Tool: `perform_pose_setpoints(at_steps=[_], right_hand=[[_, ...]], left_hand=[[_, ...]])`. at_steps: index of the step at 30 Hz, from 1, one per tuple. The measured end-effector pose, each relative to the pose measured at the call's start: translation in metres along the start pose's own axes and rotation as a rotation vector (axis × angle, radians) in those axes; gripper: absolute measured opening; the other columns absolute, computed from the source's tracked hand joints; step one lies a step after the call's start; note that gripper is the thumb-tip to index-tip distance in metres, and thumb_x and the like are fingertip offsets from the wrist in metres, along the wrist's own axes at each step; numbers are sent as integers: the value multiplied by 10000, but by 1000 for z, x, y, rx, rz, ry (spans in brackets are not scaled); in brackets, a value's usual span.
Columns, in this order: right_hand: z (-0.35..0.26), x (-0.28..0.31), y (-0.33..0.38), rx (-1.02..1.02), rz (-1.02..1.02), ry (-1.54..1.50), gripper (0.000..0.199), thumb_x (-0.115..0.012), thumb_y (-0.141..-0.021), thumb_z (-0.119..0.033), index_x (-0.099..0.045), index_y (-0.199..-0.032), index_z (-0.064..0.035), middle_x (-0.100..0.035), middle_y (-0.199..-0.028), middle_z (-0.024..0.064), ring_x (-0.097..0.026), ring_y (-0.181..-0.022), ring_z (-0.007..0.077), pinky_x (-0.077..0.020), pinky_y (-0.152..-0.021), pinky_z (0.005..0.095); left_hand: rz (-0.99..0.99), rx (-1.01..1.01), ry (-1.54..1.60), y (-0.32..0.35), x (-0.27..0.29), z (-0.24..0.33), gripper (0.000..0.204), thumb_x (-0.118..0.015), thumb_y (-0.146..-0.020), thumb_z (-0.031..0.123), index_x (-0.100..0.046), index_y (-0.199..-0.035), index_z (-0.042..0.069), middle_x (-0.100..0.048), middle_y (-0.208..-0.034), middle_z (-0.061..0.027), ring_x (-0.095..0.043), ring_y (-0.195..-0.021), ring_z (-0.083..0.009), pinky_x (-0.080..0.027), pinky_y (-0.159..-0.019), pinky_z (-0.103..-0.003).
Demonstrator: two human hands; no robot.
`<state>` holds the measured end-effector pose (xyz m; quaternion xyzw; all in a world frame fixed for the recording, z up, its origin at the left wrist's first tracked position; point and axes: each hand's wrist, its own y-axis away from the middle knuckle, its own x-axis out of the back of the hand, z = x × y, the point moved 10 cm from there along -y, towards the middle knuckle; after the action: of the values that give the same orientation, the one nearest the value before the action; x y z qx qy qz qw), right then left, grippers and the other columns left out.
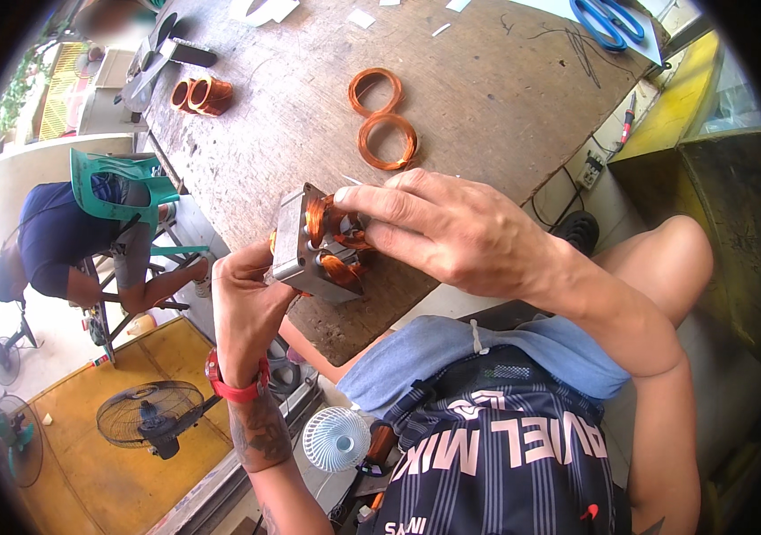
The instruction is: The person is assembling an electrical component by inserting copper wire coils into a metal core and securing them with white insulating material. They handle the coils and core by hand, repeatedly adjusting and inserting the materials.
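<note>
My left hand (pixel 248 299) grips a motor stator (pixel 293 239), a square grey metal core with copper windings, and tilts it above the near edge of the table. Bundles of copper wire (pixel 316 217) bulge out of the core's right side. My right hand (pixel 465 232) reaches in from the right, its fingers closed on the windings at the upper side. The fingertips partly cover the core's inside. Just beyond the hands, two loose copper coils (pixel 401 143) lie end to end on the wood like a figure eight.
On the wooden table (pixel 282 116) stand more wound copper coils (pixel 209 94) at the far left, near a dark fan blade (pixel 156 53). Blue-handled scissors (pixel 608 22) and paper scraps lie at the back. At left are a seated person (pixel 73 236) and a black fan (pixel 153 419).
</note>
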<state>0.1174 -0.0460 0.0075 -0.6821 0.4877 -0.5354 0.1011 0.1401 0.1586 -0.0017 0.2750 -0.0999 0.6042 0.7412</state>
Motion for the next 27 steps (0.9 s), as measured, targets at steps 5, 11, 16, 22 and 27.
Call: perform_pose_setpoints(at_steps=[5,11,16,22,27], right_hand=[[-6,-4,0,43,-60,77,222,-695,-941,-128,-785,-1112,-19,-648,-1430,125,-671,-1162,266,-614,-993,360],[-9,3,-9,-63,-110,141,207,-699,-869,-109,-767,-1039,-14,-667,-1341,129,-683,-1124,268,-609,-960,371],[-14,0,-23,-35,-210,175,179,-667,-866,-120,-733,-981,0,-675,-1263,138,-681,-1086,262,-596,-963,367],[-23,-13,-35,70,-345,170,169,-651,-856,-119,-706,-946,13,-681,-1164,138,-669,-1027,255,-579,-957,362],[-4,2,-35,60,-198,16,211,-649,-932,-129,-740,-1101,-41,-718,-1088,93,-690,-1035,229,-594,-913,338]], left_hand=[[35,-79,-57,-3,2,-1,342,-791,-796,-84,-807,-1134,-35,-782,-979,-24,-690,-936,-83,-554,-832,-275],[201,-325,-199,6,3,-5,355,-815,-787,-77,-819,-1135,-9,-785,-1196,-191,-702,-1253,-351,-508,-1092,-385],[290,-478,-192,13,-1,-14,182,-762,-883,-40,-792,-1062,-34,-785,-976,-80,-721,-883,-129,-565,-803,-298],[184,-593,-359,15,-12,-7,282,-729,-816,-59,-771,-1086,9,-756,-1089,-163,-732,-914,-313,-567,-848,-372],[-125,-721,-614,8,-25,4,479,-688,-835,-12,-702,-1306,71,-608,-1457,-247,-607,-1304,-477,-505,-1108,-502]])
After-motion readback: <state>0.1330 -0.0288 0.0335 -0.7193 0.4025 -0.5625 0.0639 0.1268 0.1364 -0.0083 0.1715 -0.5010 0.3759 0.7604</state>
